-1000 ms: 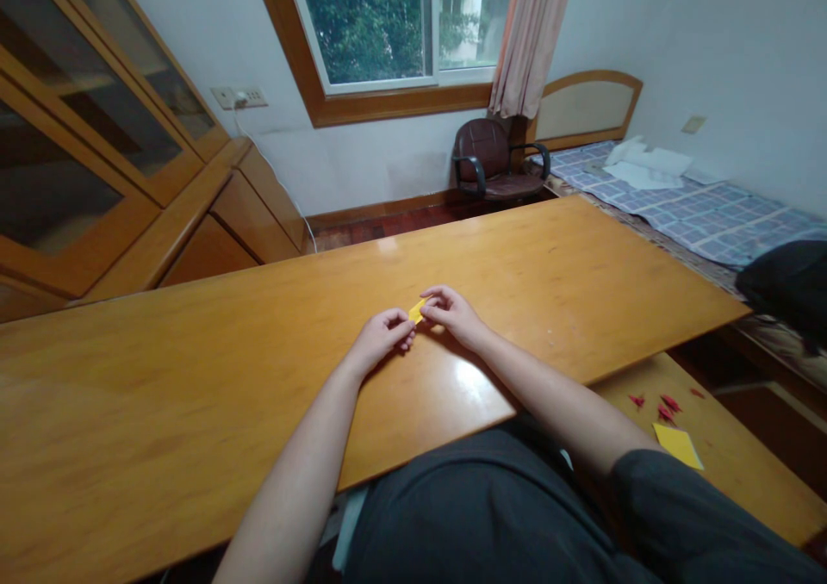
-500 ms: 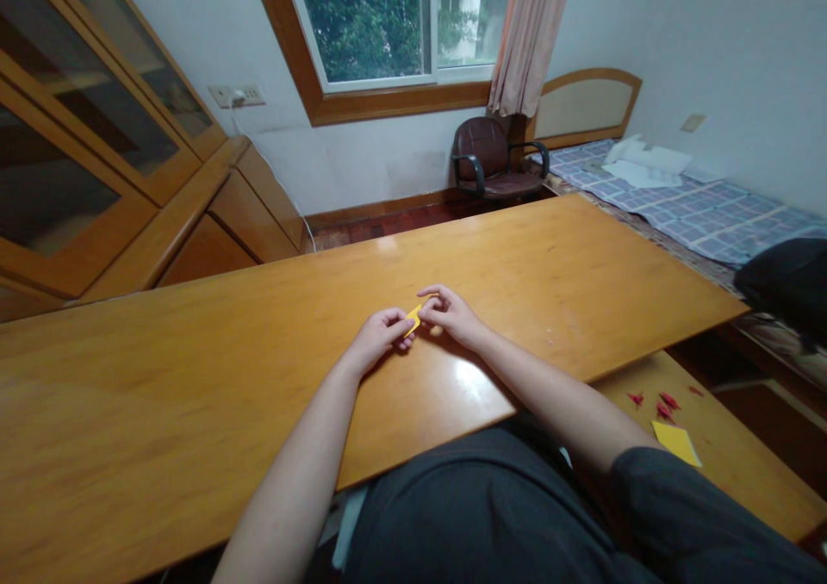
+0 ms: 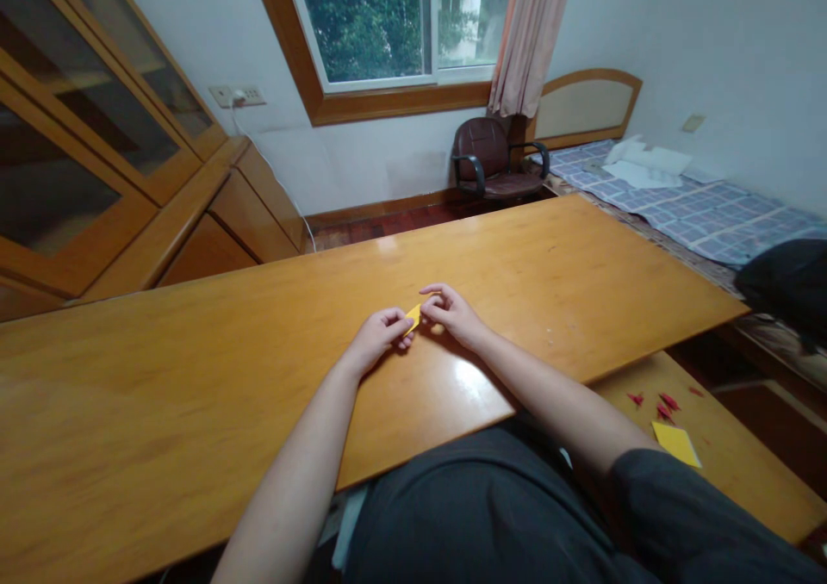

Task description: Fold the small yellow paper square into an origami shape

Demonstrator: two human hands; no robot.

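Note:
A small folded piece of yellow paper (image 3: 413,317) is held just above the wooden table (image 3: 213,377), near its middle. My left hand (image 3: 380,336) pinches its left side between thumb and fingers. At the paper's right edge, the thumb and a bent finger of my right hand (image 3: 450,315) close together, while another finger stretches out above. The right fingertips partly cover that edge, and the folds are too small to make out.
Lower right, a second wooden surface (image 3: 743,463) carries a stack of yellow paper (image 3: 676,444) and several small red folded pieces (image 3: 668,402). Beyond the table stand a brown armchair (image 3: 488,158) and a bed (image 3: 704,209) with a black bag (image 3: 785,287). A cabinet (image 3: 194,205) is on the left.
My right fingertips have shifted very slightly at the paper's edge, and a little more of its upper part shows. My left hand keeps its hold in the same place.

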